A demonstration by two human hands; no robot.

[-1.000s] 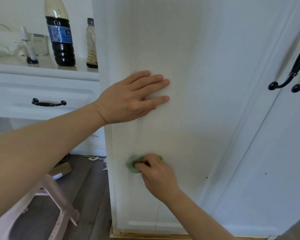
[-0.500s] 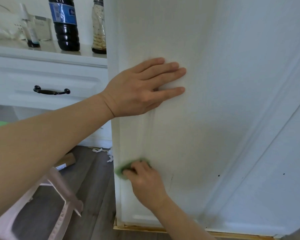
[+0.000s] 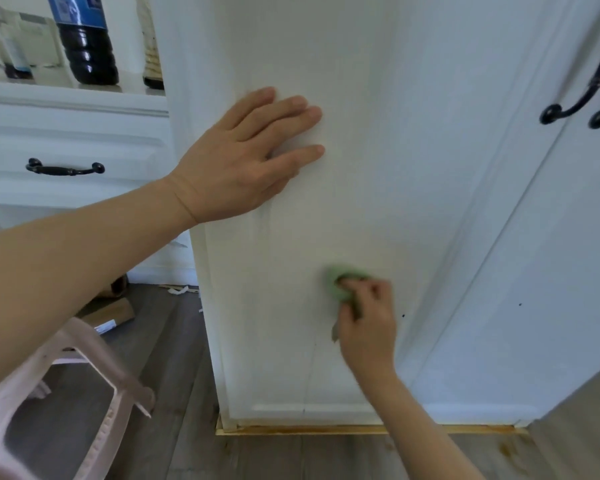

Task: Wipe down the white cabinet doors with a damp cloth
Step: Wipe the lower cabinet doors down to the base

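Observation:
A tall white cabinet door (image 3: 378, 188) fills the middle of the view. My left hand (image 3: 246, 157) lies flat against its upper part, fingers spread, holding nothing. Lower down, my right hand (image 3: 366, 320) presses a bunched green cloth (image 3: 340, 282) against the door panel; the hand is blurred. A second white door (image 3: 548, 306) stands to the right, with small dark specks on it and two black curved handles (image 3: 582, 102) at the top right.
To the left is a white drawer unit with a black handle (image 3: 65, 168) and dark bottles (image 3: 84, 39) on its top. A pale pink plastic stool (image 3: 70, 382) stands on the grey wood floor at lower left, with a cardboard piece (image 3: 113, 315) behind it.
My right hand has carried the green cloth from the door's left edge rightward toward the middle of the panel. My left hand stays flat on the door.

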